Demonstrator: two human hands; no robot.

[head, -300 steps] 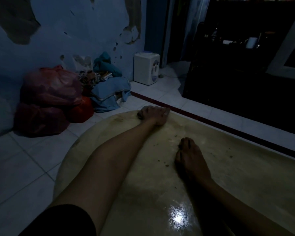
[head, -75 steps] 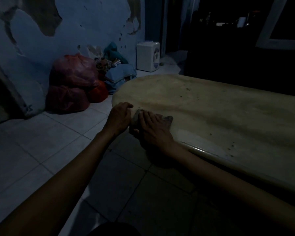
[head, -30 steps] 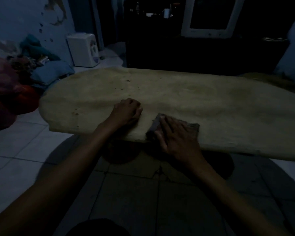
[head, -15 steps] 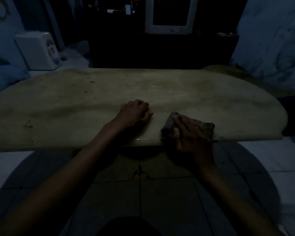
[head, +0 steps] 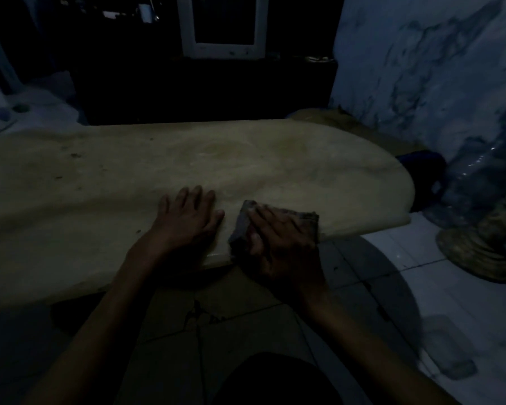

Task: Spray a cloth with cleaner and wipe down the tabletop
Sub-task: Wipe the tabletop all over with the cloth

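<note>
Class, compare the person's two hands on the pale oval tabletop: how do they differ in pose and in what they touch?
The left hand lies flat on the bare pale oval tabletop; the right hand presses a dark folded cloth. The left hand sits farther onto the tabletop, the right hand at its near edge. Both rest palm down.

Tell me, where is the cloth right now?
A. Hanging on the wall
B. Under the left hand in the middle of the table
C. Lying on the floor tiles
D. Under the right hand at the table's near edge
D: the right hand presses the dark cloth flat at the tabletop's near edge, while the left hand rests bare beside it.
</note>
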